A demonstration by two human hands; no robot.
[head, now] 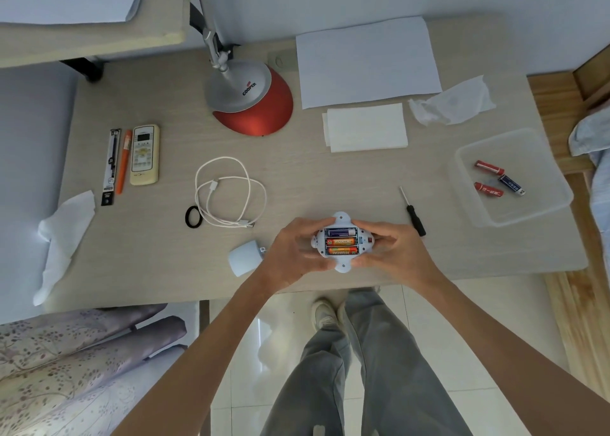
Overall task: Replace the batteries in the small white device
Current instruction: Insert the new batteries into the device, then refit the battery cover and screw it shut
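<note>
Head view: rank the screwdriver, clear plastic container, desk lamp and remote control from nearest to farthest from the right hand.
From the right hand, which holds the white device:
1. Screwdriver, just to its right.
2. Clear plastic container, farther right, by the desk's edge.
3. Desk lamp, towards the back, on the left.
4. Remote control, far left.

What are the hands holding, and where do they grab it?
Both hands hold the small white device: left hand grips its left side, right hand its right side.
</note>
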